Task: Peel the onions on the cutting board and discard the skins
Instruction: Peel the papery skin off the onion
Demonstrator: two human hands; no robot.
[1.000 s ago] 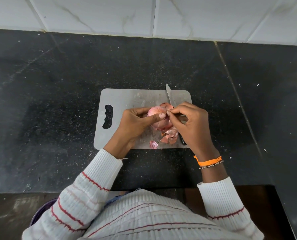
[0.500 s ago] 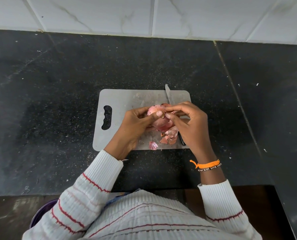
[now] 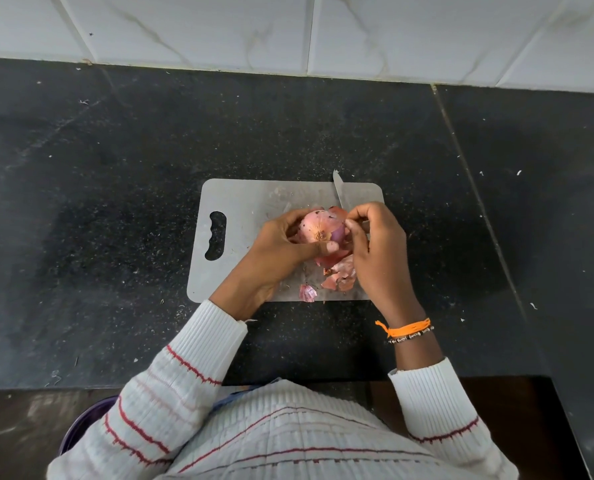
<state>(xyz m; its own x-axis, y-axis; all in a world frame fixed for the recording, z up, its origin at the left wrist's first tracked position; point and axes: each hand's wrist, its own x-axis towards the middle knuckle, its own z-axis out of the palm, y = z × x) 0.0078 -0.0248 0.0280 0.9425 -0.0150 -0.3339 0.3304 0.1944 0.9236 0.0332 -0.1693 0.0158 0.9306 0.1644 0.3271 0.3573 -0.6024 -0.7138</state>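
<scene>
Onion (image 3: pixel 319 227) pink, dry root end up, purple flesh bared at right, left hand (image 3: pixel 281 251) gripping it over board (image 3: pixel 240 216), right hand (image 3: pixel 375 244) pinching skin (image 3: pixel 337 213), peelings (image 3: pixel 338 275) below.

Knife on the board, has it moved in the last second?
No. The knife lies where it was, tip just past the board's far edge. The left hand holds the onion while the right hand pinches its skin.

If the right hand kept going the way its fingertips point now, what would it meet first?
The right hand points leftward with its fingers curled at a flap of onion skin. Going on, it would press into the onion itself, which the left hand holds just beyond. Depth looks close, not certain.
</scene>
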